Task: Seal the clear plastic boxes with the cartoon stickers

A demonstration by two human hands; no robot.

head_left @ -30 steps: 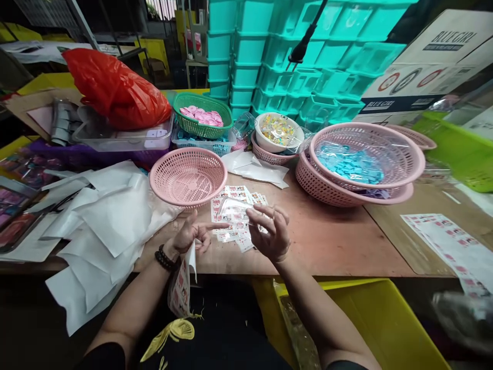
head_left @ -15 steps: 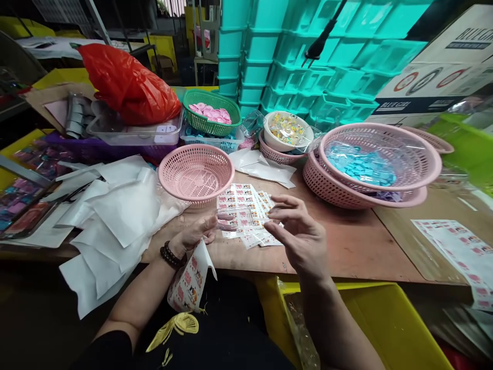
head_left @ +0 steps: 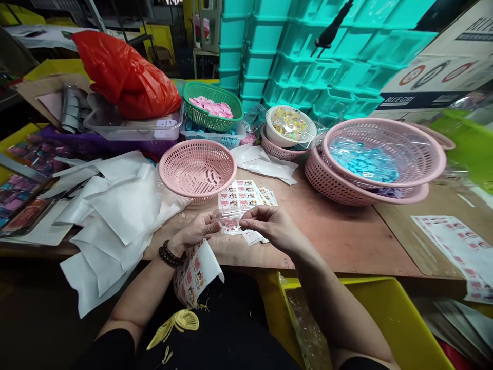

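A small clear plastic box [head_left: 230, 222] is between my hands, above the table. The fingers of my left hand [head_left: 195, 229] are closed on its left end. From that same hand hangs a curled sticker sheet [head_left: 196, 272] with pink and orange cartoon prints, in front of my dark top. At the box's right end my right hand [head_left: 269, 225] is closed in a pinch, thumb against fingertips; whether a small sticker is also between them I cannot tell. Behind the box, more sticker sheets [head_left: 246, 191] lie overlapped on the table.
Behind the sheets stands a pink basket [head_left: 197, 169]. White backing papers [head_left: 115, 216] pile at the left, over the table edge. Pink baskets with blue pieces [head_left: 365, 162] stand at the right. A yellow bin [head_left: 370, 313] is below the table edge. Teal crates [head_left: 288, 56] rise behind.
My right hand has moved left and its fingers have closed in a pinch at the right end of the plastic box. The hanging sticker sheet has swung slightly right.
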